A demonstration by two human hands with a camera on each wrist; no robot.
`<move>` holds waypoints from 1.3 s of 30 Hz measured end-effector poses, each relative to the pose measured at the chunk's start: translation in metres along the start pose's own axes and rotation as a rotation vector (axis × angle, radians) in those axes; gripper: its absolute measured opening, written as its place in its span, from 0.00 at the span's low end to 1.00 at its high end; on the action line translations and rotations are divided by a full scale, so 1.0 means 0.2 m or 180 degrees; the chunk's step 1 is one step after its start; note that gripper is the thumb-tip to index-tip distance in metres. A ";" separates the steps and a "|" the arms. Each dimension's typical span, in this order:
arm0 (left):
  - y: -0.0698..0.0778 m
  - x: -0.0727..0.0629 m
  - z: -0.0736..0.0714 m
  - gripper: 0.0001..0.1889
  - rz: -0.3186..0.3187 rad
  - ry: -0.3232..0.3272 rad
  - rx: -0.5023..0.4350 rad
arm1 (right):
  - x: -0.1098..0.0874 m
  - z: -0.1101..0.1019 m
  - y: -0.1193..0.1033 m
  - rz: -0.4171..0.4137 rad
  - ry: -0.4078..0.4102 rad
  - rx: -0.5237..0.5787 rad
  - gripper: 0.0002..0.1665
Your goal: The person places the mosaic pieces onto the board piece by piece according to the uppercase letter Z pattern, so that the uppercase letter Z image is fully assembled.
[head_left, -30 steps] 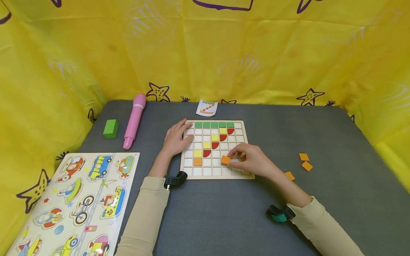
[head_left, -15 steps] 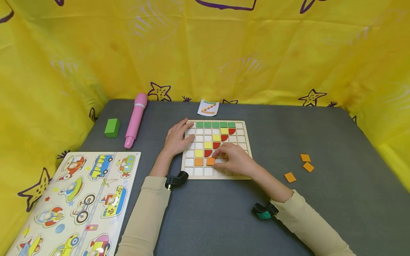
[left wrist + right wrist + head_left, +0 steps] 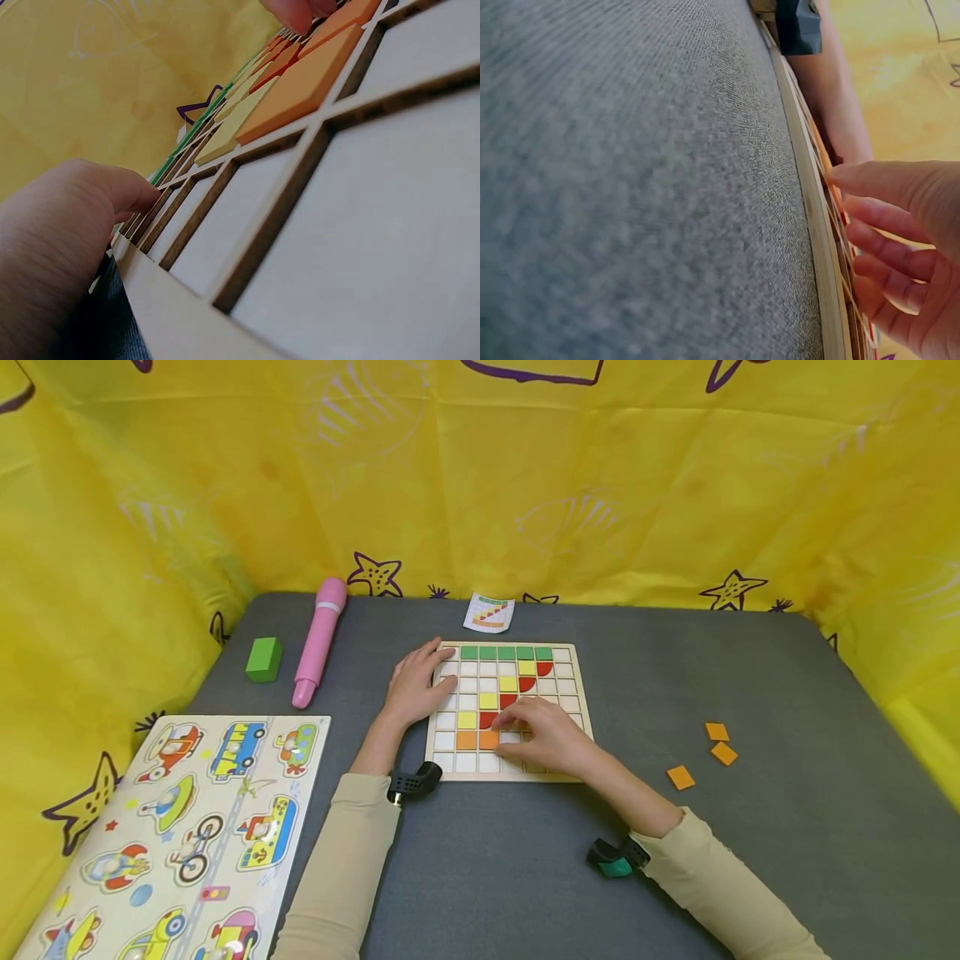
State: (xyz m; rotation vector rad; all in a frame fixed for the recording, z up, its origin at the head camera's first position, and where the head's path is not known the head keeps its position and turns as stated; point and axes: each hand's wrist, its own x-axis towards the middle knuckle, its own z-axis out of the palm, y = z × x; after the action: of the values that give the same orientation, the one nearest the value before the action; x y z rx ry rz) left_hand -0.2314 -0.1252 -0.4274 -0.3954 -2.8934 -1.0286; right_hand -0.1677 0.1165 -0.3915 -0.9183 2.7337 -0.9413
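Observation:
In the head view a wooden grid board (image 3: 465, 777) lies at mid-table, with green, yellow, red and orange tiles in some cells. My left hand (image 3: 415, 687) rests on its left edge, fingers spread over the rim and first column. With thumb and fingertips my right hand (image 3: 546, 735) pinches an orange square tile (image 3: 489, 740), which lies in a cell of the lower rows. Directly left of it sits another orange tile (image 3: 466, 740). In the left wrist view, right-hand fingertips hover over the farther orange tile (image 3: 341, 28). The right wrist view shows the thumb (image 3: 855, 178) at an orange edge.
Several loose orange tiles (image 3: 681, 777) lie right of the board. A small pattern card (image 3: 489, 613) is behind it. To the left are a pink microphone-shaped toy (image 3: 317, 647), a green block (image 3: 264, 660) and a vehicle peg puzzle (image 3: 307, 793). Yellow cloth surrounds the table.
My right hand has carried the orange tile leftward across the board and lowered it into the cell beside the first orange one. The left hand has stayed on the board's edge.

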 end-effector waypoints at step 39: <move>0.01 0.00 -0.01 0.29 -0.0020 -0.0055 0.0016 | -0.65 -0.40 0.39 0.0326 0.0287 -0.0149 0.14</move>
State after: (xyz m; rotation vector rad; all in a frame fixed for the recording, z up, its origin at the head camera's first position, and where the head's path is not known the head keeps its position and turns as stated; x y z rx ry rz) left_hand -0.2299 -0.1245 -0.4247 -0.3970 -2.9138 -1.0239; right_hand -0.1247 0.2832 -0.3859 -0.7523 2.8585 -0.9257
